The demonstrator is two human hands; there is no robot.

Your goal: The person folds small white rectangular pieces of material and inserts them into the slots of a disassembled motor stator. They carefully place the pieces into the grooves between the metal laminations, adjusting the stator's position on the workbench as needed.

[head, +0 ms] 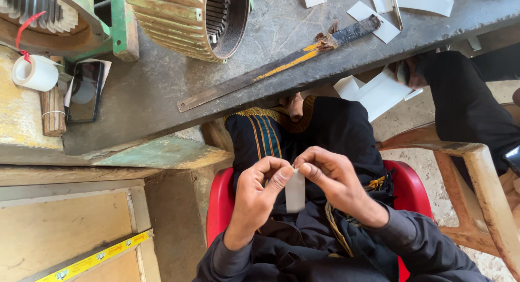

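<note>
Overhead, I note the grey desk (162, 92) carrying a ribbed motor housing (189, 22), a long flat metal bar (281, 65), a dark phone (84, 91) and a white tape roll (35, 72). Below it I see a red chair (219, 203). Both hands sit over the lap: left hand (257, 192) and right hand (333, 179) pinch a small white paper strip (295, 190) by its top edge, fingers (281, 176) pressed together, strip hanging between them.

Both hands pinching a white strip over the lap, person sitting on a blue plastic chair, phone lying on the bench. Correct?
Not quite: the chair is red, not blue, as the head view shows. The rest holds: the left hand and the right hand pinch the white strip over the lap, and the phone lies on the bench.
</note>
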